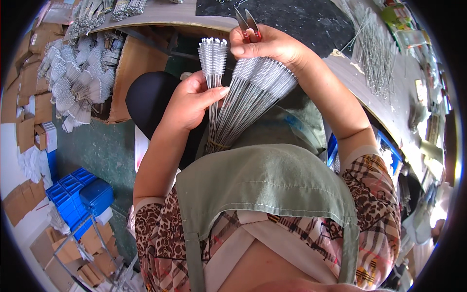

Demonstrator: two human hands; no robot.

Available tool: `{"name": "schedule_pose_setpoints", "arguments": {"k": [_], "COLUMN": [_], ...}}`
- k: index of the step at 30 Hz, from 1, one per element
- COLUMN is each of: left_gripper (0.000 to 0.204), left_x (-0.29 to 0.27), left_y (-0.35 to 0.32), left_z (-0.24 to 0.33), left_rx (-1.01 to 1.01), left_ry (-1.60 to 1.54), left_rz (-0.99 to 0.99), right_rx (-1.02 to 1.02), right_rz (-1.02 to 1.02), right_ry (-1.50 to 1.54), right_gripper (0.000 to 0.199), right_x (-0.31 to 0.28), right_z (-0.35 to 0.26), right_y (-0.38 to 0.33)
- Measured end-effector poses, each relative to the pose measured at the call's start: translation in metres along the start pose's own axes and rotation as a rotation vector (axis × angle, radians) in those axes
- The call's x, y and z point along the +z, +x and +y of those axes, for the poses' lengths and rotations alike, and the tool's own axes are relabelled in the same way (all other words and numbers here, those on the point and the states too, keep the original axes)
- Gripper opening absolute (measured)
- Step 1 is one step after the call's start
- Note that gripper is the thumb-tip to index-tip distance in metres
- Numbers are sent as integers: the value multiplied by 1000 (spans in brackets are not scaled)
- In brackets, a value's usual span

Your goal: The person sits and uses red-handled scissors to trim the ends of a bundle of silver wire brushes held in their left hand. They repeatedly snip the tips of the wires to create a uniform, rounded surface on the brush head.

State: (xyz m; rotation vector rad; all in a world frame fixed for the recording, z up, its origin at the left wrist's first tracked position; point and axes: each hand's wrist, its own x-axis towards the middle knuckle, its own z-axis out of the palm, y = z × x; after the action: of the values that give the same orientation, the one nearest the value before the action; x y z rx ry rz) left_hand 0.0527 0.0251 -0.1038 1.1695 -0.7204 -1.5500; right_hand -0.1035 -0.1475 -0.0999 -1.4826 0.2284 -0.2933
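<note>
A fanned bundle of thin wire brushes (262, 80) with white bristle heads spreads above my lap, and a band gathers its stems near my apron. My left hand (188, 101) pinches a smaller cluster of these brushes (212, 58) between thumb and fingers, apart from the larger fan. Just above the fan's bristle tips is my right hand (272, 45), closed around small scissors (249, 28) with red handles. Their pointed blades face away from me, spread a little apart.
The table (170, 20) ahead carries a dark mat (301, 22) and loose wire brushes (372, 53) at right. Left of my knee, many bundled brushes (78, 87) fill a cardboard box (131, 73). Blue plastic crates (73, 194) and a metal-framed cart (95, 233) stand at lower left.
</note>
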Motion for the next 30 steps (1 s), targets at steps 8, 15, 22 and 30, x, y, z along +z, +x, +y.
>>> {"name": "schedule_pose_setpoints", "arguments": {"k": [8,15,22,30], "left_gripper": [26,23,21,27], "left_x": [6,0,4,9], "left_y": [1,1,-1,1], "left_z": [2,-2,1,2], "left_rx": [-19,-9,-20,-10], "left_ry": [-2,23,15,28], "left_rz": [31,22,49,9], "right_rx": [18,-2,-31,-74], "right_rz": [86,19,-60,59], "right_ry": [-32,53,68,44], "right_gripper": [17,18,20,26], "right_x": [9,3,-1,7], "right_z": [-14,-8,-8,-7], "right_y": [5,4,1,0]}}
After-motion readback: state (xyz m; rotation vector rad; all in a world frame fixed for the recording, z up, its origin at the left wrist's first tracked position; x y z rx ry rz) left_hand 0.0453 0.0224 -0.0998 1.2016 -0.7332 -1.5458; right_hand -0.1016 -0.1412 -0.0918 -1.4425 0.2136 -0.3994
